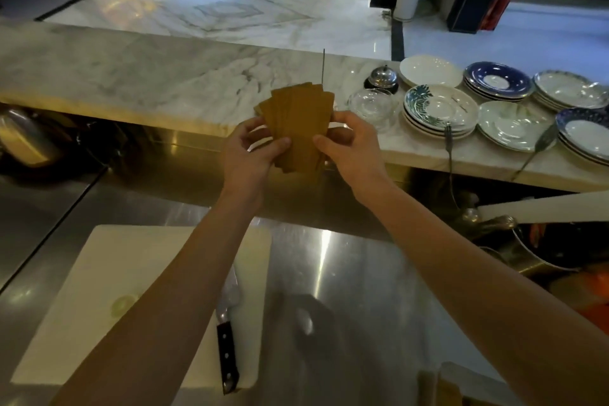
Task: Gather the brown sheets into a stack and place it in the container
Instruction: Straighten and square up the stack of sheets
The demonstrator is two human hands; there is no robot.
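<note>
Your left hand point(250, 148) and right hand point(349, 148) both grip the fanned brown sheets point(298, 123), thumbs on top, arms stretched forward, holding them above the steel counter point(362, 273) near the marble ledge point(148, 76). A knife point(226, 333) lies on the white cutting board point(108, 290) below your left forearm.

No text, label, brand, number or sign can be read anywhere in the view. The brown sheets point(298, 128) held between the hands are plain, with no print showing. The plates point(440, 112) to the right of the hands carry only patterns; faint marks on one rim are too small and blurred to read. The knife point(227, 336) below the hands shows only rivets on its handle, and no maker's mark can be made out.
</note>
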